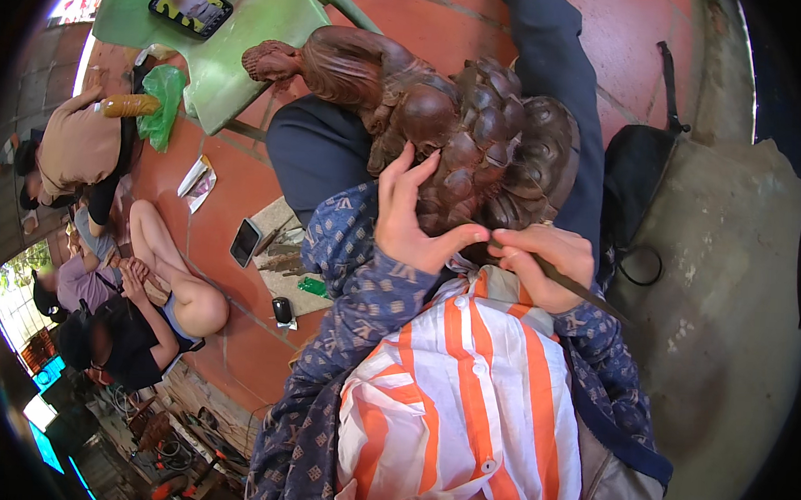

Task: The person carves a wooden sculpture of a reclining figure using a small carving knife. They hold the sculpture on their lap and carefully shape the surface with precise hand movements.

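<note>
A dark brown carved wooden figure [463,154] lies on its side across my lap, its narrow head end pointing left and its broad rounded base to the right. My left hand [417,217] rests against its near side with fingers spread, two fingertips on the carving and the thumb stretched toward the right hand. Between the fingers and thumb of my right hand [547,264] is a thin, dark, strip-like hand tool [586,292]. One end meets the carving's near edge beside my left thumb; the other slants down to the right. Its exact kind cannot be made out.
At upper left a green plastic chair [239,55] bears a phone [189,7]. Left of my lap lie another phone [244,242] and a board [309,295] with small tools. Several people [120,327] sit farther left. A black bag [636,171] lies to the right.
</note>
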A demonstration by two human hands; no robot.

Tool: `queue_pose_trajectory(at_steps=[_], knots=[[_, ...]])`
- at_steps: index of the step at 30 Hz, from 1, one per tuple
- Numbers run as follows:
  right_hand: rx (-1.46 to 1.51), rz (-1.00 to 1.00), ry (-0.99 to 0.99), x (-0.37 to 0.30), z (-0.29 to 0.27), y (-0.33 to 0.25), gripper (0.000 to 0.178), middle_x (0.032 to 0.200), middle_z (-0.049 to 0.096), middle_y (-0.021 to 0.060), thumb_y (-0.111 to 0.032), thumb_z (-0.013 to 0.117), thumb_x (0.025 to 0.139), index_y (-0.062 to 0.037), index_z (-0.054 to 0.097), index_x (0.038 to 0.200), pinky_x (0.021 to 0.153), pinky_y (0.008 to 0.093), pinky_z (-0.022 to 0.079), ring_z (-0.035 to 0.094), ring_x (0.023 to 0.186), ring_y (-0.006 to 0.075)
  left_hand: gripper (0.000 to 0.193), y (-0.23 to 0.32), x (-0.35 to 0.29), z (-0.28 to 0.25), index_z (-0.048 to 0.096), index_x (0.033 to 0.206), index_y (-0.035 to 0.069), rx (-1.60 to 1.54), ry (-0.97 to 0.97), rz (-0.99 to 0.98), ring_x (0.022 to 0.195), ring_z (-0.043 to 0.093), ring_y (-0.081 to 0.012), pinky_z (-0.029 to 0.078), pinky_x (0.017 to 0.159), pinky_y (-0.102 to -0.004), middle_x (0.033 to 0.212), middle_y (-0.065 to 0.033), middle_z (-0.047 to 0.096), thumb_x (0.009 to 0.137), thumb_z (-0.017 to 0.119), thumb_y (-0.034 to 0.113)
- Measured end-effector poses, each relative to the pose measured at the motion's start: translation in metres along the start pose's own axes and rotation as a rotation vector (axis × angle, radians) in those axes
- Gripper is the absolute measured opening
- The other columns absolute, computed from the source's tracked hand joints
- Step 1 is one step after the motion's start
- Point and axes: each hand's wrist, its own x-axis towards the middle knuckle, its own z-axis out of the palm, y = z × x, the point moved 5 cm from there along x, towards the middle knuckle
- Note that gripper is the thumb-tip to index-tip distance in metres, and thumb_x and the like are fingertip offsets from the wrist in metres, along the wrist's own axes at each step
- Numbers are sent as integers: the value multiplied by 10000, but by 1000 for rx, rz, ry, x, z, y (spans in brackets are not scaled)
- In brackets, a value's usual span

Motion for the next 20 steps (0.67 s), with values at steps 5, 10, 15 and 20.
queue_pose_trajectory(at_steps=[5, 10, 15, 20], knots=[[56, 212, 67, -6, -12, 0, 172, 827, 732, 154, 41, 647, 833, 48, 703, 995, 655, 286, 557, 721, 678, 213, 976, 4, 1, 11, 467, 1350, 19, 95, 64, -4, 1314, 415, -411, 364, 1082, -458, 1424, -273, 371, 575, 940, 378], [46, 70, -70, 12, -1, -2, 171, 811, 728, 128, 27, 666, 830, 55, 702, 995, 599, 263, 543, 707, 674, 166, 923, -4, 3, -7, 494, 1328, 10, -46, -54, -24, 1313, 431, -373, 342, 1095, -435, 1416, -267, 397, 600, 930, 373], [25, 232, 30, 5, -17, 5, 160, 792, 721, 139, 30, 643, 841, 51, 702, 989, 589, 251, 538, 693, 631, 162, 950, 5, 5, 10, 480, 1298, 4, 145, 83, -42, 1303, 421, -408, 345, 1090, -444, 1365, -283, 417, 565, 942, 392], [63, 161, -84, 12, -2, 1, 178, 800, 737, 121, 22, 627, 860, 36, 715, 1014, 623, 265, 555, 704, 631, 187, 930, -12, 7, -13, 504, 1350, 45, -65, -3, 25, 1358, 379, -393, 301, 1123, -453, 1403, -269, 389, 600, 933, 389]])
